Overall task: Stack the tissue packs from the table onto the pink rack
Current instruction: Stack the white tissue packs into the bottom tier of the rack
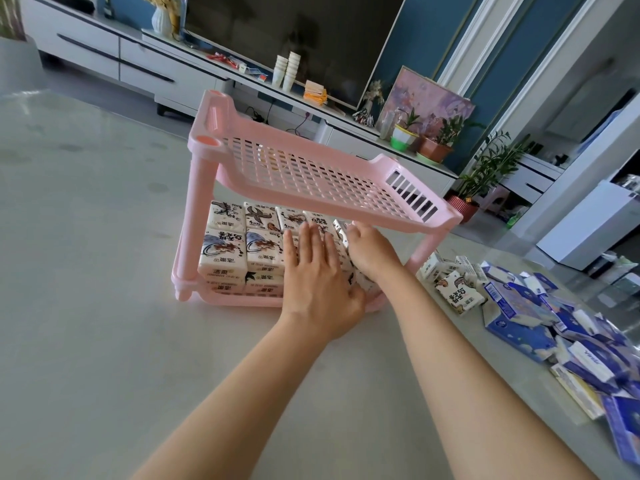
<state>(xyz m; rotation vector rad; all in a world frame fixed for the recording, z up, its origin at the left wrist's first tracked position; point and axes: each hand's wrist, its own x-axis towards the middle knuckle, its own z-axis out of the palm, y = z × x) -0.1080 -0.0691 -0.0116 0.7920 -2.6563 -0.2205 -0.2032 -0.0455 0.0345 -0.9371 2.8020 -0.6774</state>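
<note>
On the pale worktop (104, 237), the pink rack (388, 164) has packs (225, 251) filling its lower shelf. The left hand (318, 282) presses them, grip apart and fingers flat. The right hand (372, 252) reaches in alongside; I cannot tell its grip. Loose packs (457, 289) lie to the rack's right.

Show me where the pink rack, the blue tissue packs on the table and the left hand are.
pink rack (200, 220), head view, on its front left post.
blue tissue packs (517, 330), head view, on a blue pack in the pile at the right.
left hand (318, 289), head view, on the back of the hand.
</note>
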